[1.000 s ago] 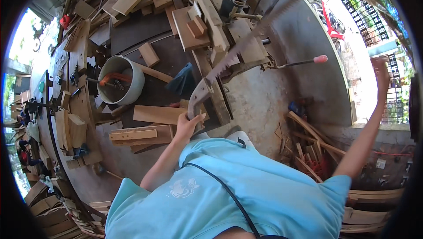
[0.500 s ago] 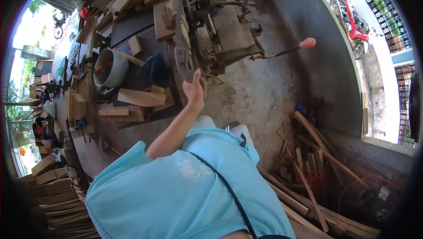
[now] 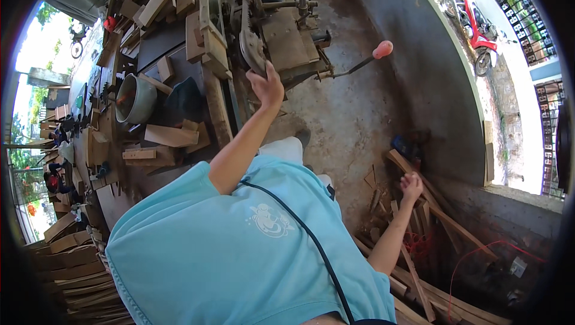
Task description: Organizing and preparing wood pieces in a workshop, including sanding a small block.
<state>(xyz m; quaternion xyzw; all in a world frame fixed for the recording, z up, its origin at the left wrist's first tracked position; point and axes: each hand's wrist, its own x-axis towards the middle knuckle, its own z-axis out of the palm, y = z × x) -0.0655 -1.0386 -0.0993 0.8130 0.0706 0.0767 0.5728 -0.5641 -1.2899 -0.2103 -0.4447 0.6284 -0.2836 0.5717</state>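
Observation:
My left hand [image 3: 267, 87] reaches forward, its fingers closed around the near end of a long, narrow, dusty brown piece with a slotted, handle-like end [image 3: 254, 50]. That piece points away from me along the left side of a dusty machine [image 3: 290, 34]; I cannot make out its exact kind. My right hand [image 3: 411, 186] is held out low to the right, fingers loosely apart and nothing seen in them. Below it are leaning wood strips [image 3: 440, 205]. A crank with a pink knob [image 3: 383, 49] sticks out from the machine's right side.
A workbench [image 3: 159, 49] on the left bears wood blocks [image 3: 171, 135], a grey bucket [image 3: 136, 98] and a dark cloth [image 3: 184, 97]. Beside the machine stands a wooden rack [image 3: 212, 28]. A grey wall [image 3: 437, 79] runs along the right; a red cable [image 3: 479, 250] trails near the wood scraps.
My left hand and the long piece have moved forward beside the machine. My right hand has come into view on the right. My view has shifted slightly, and my body has moved nearer the machine.

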